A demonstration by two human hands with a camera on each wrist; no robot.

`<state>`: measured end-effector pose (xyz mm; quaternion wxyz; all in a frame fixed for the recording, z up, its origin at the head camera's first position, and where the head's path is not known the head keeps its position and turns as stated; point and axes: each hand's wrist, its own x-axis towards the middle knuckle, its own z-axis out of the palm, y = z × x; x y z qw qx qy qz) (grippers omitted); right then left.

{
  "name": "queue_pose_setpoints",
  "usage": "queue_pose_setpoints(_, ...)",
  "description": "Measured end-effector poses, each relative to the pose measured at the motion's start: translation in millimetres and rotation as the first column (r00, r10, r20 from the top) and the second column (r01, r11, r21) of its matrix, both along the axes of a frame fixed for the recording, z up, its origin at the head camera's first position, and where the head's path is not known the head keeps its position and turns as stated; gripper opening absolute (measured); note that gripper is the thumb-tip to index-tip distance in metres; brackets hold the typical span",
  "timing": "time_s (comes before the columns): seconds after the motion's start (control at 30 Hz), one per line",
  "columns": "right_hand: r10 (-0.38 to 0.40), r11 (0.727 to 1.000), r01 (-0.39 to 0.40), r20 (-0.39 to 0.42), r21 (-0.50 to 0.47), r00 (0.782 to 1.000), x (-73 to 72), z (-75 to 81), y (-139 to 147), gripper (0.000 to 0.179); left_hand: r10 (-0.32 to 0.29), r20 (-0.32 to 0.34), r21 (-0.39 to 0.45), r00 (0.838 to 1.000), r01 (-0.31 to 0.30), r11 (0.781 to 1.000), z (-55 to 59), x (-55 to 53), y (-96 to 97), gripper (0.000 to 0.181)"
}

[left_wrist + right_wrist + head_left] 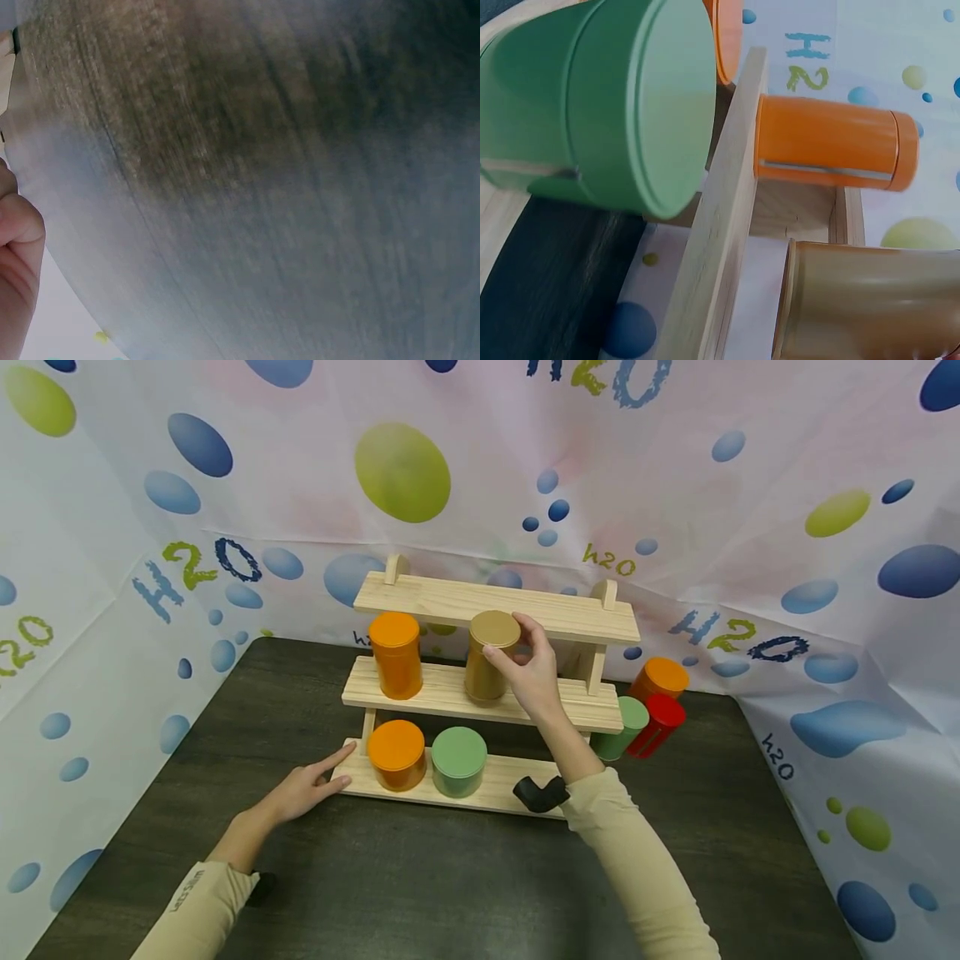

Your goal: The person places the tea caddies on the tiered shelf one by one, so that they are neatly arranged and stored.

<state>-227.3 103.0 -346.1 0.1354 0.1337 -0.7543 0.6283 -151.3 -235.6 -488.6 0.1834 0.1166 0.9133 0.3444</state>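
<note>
My right hand [534, 672] grips a gold canister [486, 664] near its lid, thumb on the front and fingers behind. The canister is upright at the middle tier of a wooden shelf rack [442, 685]; the right wrist view shows a gap between its base [870, 300] and the board. An orange canister [397, 660] stands left of it on that tier. Below, a shorter orange canister [397, 758] and a green canister [459, 764] are on the bottom board. My left hand [303, 789] touches that board's left end, index finger extended; its edge [19, 255] shows in the left wrist view.
Right of the rack, a green canister [624, 727], a red canister [657, 727] and an orange one [660, 677] stand close together on the dark table [420, 877]. Behind hangs a bubble-print sheet [480, 468]. The rack's top board [487, 603] overhangs the middle tier.
</note>
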Motion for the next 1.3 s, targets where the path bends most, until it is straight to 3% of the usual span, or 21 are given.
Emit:
queue_pose_setpoints(0.47, 0.072, 0.997, -0.073, 0.053, 0.024, 0.996, -0.9, -2.7, -28, 0.061, -0.009, -0.034, 0.005, 0.999, 0.009, 1.0, 1.1, 0.4, 0.0, 0.064)
queue_pose_setpoints(1.3, 0.071, 0.996, -0.075, 0.06, 0.053, 0.996, -6.3, -11.5, -47, 0.062, 0.0, -0.023, 0.0, 1.0, 0.0, 1.0, 2.2, 0.0, 0.6, 0.064)
